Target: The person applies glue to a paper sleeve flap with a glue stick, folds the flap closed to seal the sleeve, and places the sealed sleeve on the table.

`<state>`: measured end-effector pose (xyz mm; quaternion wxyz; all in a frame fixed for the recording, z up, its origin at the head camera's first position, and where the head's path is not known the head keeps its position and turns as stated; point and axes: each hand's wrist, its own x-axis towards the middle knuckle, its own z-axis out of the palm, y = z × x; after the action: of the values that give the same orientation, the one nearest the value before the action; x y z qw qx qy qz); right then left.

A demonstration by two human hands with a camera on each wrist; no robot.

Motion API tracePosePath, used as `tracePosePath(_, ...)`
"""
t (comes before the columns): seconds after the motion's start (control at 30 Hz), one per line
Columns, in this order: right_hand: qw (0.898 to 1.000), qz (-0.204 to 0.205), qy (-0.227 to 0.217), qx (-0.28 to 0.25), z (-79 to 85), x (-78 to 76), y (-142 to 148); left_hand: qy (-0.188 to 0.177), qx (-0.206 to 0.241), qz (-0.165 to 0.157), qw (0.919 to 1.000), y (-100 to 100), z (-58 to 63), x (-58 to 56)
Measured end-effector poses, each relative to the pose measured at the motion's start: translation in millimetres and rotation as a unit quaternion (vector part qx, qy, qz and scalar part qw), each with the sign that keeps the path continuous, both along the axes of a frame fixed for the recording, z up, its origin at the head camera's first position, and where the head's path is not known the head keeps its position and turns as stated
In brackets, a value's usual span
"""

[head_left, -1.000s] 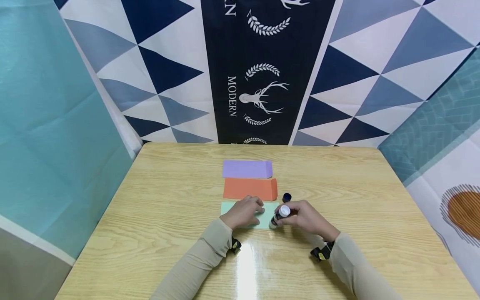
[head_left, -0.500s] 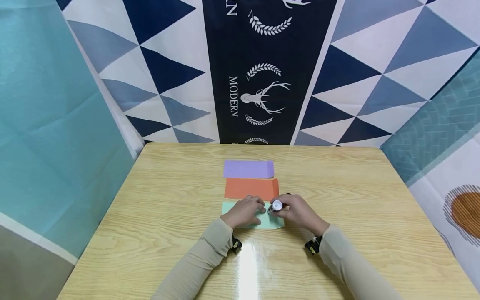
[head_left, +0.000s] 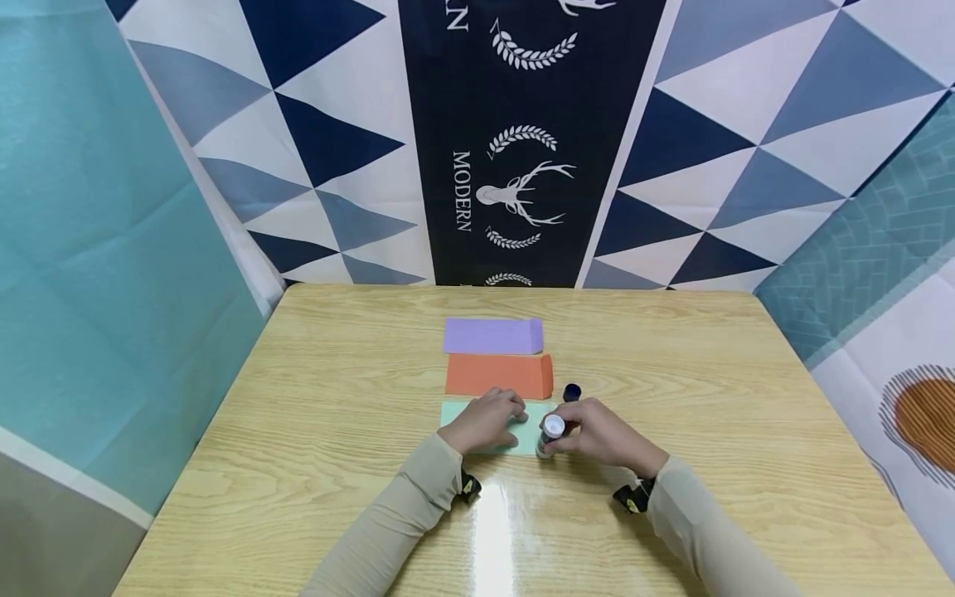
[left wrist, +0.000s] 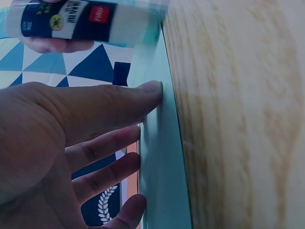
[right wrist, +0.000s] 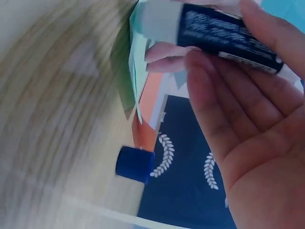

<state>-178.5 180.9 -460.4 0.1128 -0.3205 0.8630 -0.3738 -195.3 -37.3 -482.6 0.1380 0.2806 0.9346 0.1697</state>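
A pale green sheet of paper (head_left: 457,411) lies on the table under both hands. My left hand (head_left: 485,423) rests on it, with the thumb and fingertips touching the paper, spread apart in the left wrist view. In my right hand (head_left: 608,433) a glue stick (head_left: 547,441) is gripped between thumb and fingers, its white base up. The glue end points down at the green paper's right end, as the left wrist view shows the glue stick (left wrist: 76,21) meeting the paper. Just beyond the right hand stands the dark blue glue cap (head_left: 572,392), also in the right wrist view.
Behind the green sheet lie an orange paper piece (head_left: 492,375) and a purple paper piece (head_left: 488,336), each with a folded flap at its right end. The wood-grain table (head_left: 336,365) ends at a patterned cloth backdrop (head_left: 522,99).
My right hand first carries the glue stick away from me along the green paper's right end, then back towards me. The cap, mostly covered midway, shows again. My left hand stays put.
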Motion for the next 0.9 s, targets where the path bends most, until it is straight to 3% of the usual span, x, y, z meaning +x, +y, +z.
tracePosePath(0.13,0.999,-0.017,-0.042,-0.019,-1.6,-2.6,0.6,0.0,-0.002,-0.003,1.0,-0.3,-0.7,-0.3)
tracePosePath(0.3,0.998,-0.027,-0.047,-0.017,-6.4,-6.6,-0.3,0.005,-0.002,-0.006,1.0,-0.4,-1.9,-0.6)
tracePosePath(0.7,0.995,-0.091,0.0,-0.031,-11.1,-16.2,-5.1,0.021,-0.011,-0.019,0.9995,-0.5,-2.2,-2.6)
tracePosePath(0.9,0.991,-0.12,0.054,-0.039,-14.7,-18.3,-7.1,0.017,-0.01,-0.02,0.9996,-1.5,-2.5,-3.6)
